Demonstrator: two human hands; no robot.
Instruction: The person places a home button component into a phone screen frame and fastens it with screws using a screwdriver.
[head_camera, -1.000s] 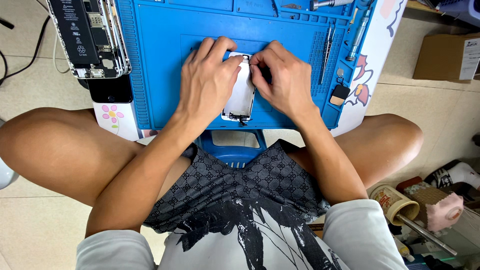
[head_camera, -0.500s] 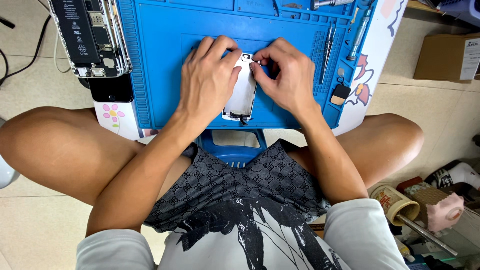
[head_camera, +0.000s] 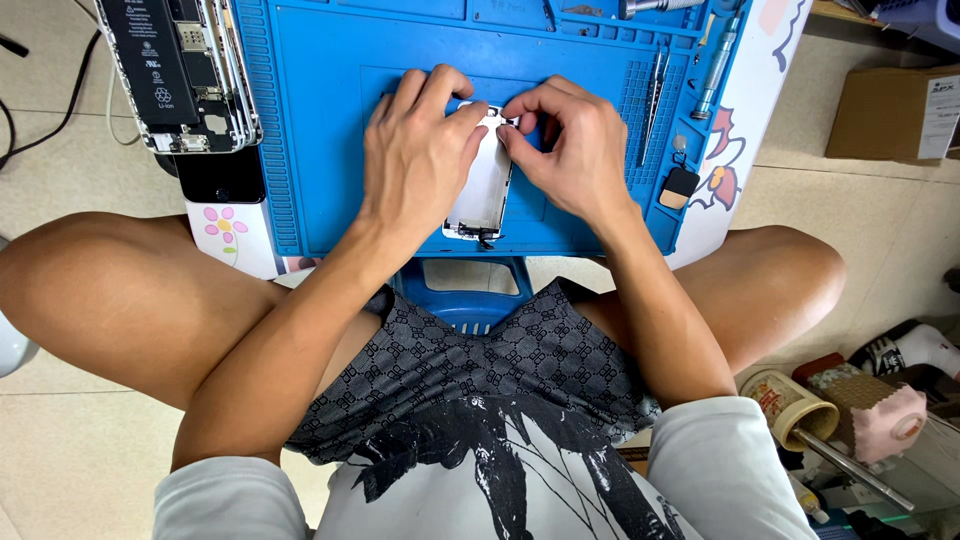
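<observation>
A brown cardboard box (head_camera: 893, 112) with a white rectangular label on its side sits on the floor off the right edge of the surface. At the surface's far left corner an opened phone body (head_camera: 178, 72) lies face up, its long black battery bearing a block of white print, with a black phone (head_camera: 220, 175) just below it at the left edge. A flower sticker in pink and yellow (head_camera: 222, 226) marks the white front of the surface beneath the blue repair mat (head_camera: 320, 130), and an orange-red cartoon figure decorates the white panel (head_camera: 735, 150) at the right edge. A tan printed tube (head_camera: 790, 404) lies on the floor at lower right beside a pink cloth (head_camera: 890, 422). Both forearms reach forward from the lap to the mat's middle. The left hand (head_camera: 415, 160) lies palm down, fingers spread over the left side of a phone display panel (head_camera: 484, 185), pressing it flat. The right hand (head_camera: 570, 150) is curled, thumb and forefinger pinched together in a tight grip at the panel's top edge; whatever tiny part they pinch is too small to make out. The panel lies lengthwise at the mat's centre, back side up, silvery-white metal shielding showing, with a small dark connector at its near end. Tweezers (head_camera: 652, 100) and a screwdriver (head_camera: 715, 62) rest along the mat's right edge.
</observation>
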